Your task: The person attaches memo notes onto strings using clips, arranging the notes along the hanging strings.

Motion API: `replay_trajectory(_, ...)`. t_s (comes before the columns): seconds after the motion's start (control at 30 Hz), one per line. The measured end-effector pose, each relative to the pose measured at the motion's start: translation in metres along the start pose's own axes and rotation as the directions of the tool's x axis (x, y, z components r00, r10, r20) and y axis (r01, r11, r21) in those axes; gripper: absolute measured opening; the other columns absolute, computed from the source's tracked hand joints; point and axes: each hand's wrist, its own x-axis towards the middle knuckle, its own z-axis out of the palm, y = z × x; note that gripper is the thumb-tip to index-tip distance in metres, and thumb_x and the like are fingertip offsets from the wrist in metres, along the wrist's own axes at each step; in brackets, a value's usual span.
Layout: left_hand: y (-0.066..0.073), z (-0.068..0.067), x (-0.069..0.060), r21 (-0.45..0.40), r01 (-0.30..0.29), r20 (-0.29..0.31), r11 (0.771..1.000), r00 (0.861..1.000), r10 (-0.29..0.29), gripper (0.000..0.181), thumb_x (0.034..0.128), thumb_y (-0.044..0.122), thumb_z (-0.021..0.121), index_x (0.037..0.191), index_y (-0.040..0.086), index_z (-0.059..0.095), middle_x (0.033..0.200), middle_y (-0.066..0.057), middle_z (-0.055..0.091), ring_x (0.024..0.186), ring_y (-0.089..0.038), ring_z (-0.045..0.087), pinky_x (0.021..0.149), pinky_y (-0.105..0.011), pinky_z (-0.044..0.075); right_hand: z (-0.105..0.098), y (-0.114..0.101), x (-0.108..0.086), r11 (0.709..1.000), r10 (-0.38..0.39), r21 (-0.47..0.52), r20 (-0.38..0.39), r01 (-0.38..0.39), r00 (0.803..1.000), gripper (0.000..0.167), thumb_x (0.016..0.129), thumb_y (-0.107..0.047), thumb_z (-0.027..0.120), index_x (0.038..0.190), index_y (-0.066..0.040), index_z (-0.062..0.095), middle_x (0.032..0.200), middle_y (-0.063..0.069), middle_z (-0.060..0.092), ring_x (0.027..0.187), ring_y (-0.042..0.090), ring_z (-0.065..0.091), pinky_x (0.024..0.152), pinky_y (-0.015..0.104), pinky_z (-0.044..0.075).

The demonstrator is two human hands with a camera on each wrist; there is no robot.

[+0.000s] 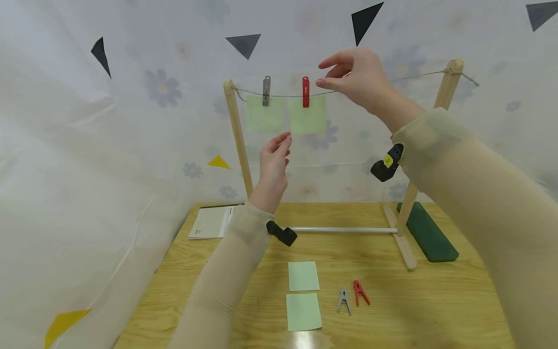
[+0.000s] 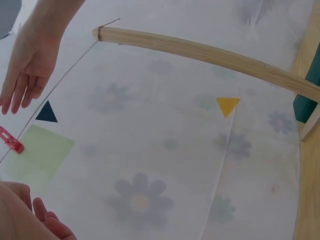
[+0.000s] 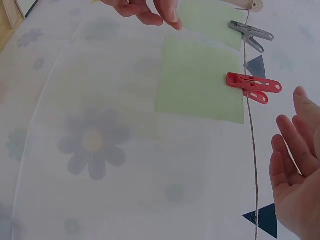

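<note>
Two pale green paper squares hang from a string tied between wooden posts. A grey clothespin (image 1: 266, 91) clips the left square (image 1: 265, 116), and a red clothespin (image 1: 306, 92) clips the right square (image 1: 308, 118). My right hand (image 1: 359, 77) is raised just right of the red clothespin, thumb and fingers apart, holding nothing. Below the squares, my left hand (image 1: 274, 160) has its fingertips by the right square's lower left corner; whether they touch it is unclear. In the right wrist view, the red clothespin (image 3: 252, 85) sits on the string, apart from the right hand (image 3: 300, 170).
Two more green squares (image 1: 303, 311) lie on the table (image 1: 244, 315), beside a grey clothespin (image 1: 344, 300) and a red clothespin (image 1: 361, 293). A white rod (image 1: 344, 230) runs low across the stand. A booklet (image 1: 211, 223) lies at left, a dark green case (image 1: 429, 235) at right.
</note>
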Motion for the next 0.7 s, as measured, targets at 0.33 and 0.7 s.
replay_trajectory(0.33, -0.005, -0.009, -0.005, 0.048, -0.022, 0.025, 0.999, 0.999, 0.020, 0.025, 0.0980, 0.021, 0.064, 0.121, 0.013, 0.068, 0.100, 0.010, 0.061, 0.082, -0.008, 0.049, 0.072, -0.024, 0.038, -0.005, 0.010, -0.021, 0.993, -0.038, 0.110, -0.056, 0.044, 0.998, 0.042, 0.088, -0.032, 0.075, 0.127, -0.018, 0.067, 0.083, -0.016, 0.066, 0.088, 0.009, 0.059, 0.073, 0.026, 0.040)
replay_trajectory(0.7, -0.012, -0.024, -0.011, 0.104, 0.012, 0.040, 0.994, 0.999, -0.017, 0.030, 0.0979, 0.020, 0.064, 0.126, 0.011, 0.065, 0.103, 0.006, 0.059, 0.084, -0.009, 0.050, 0.074, -0.024, 0.039, -0.004, 0.033, -0.051, 0.998, -0.050, 0.049, -0.004, 0.050, 0.999, 0.041, 0.089, -0.036, 0.073, 0.127, -0.019, 0.067, 0.087, -0.014, 0.068, 0.086, 0.008, 0.063, 0.070, 0.022, 0.044)
